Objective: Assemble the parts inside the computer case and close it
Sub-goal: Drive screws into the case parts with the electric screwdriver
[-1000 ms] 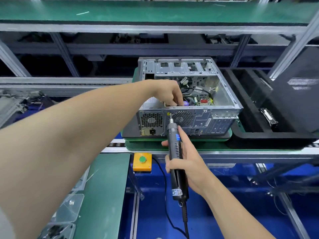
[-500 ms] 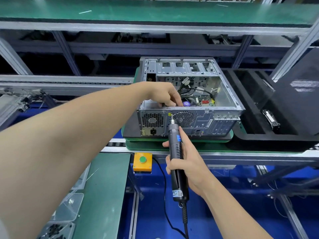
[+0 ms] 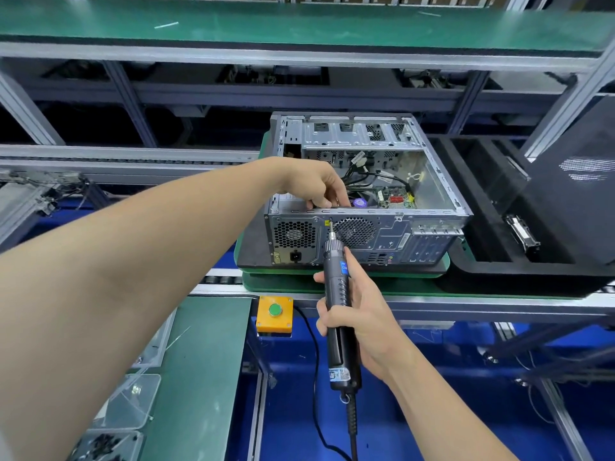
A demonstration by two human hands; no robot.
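An open grey computer case point(image 3: 432, 227) lies on its side on a green pallet point(image 3: 283, 284), rear panel toward me. My left hand point(image 3: 316, 186) reaches over the rear rim, fingers curled down onto the power supply point(image 3: 289, 202) inside the case. My right hand point(image 3: 362, 324) grips a black electric screwdriver point(image 3: 336, 287). Its bit touches the rear panel just left of the round fan grille point(image 3: 354, 231). Cables and a green board show inside the case.
To the right, a black foam tray point(image 3: 482, 227) holds a black side panel point(image 3: 579, 194) leaning upright. A yellow box with a green button point(image 3: 275, 313) hangs below the conveyor edge. Clear bins point(image 3: 133, 400) and a green mat point(image 3: 199, 361) are at lower left.
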